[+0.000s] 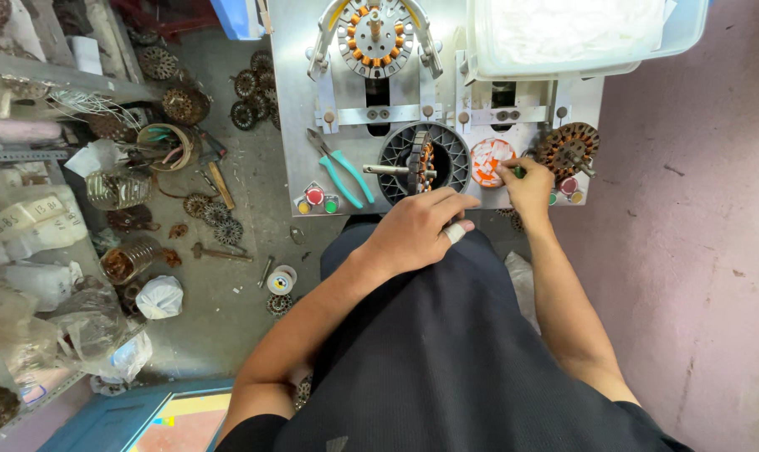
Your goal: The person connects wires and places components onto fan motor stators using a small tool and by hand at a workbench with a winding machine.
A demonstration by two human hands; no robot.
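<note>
Two bare hands work at the metal bench [296, 100]. The left hand [417, 230] rests on the dark lap, fingers [446, 205] loosely curled and gripping nothing, just below the wound coil core [421, 163] standing in the round black fixture [455, 151]. The right hand [528, 186] pinches a small green piece [518, 172] beside the orange-and-white dish [488, 161]. Teal pliers [342, 172] lie to the left.
</note>
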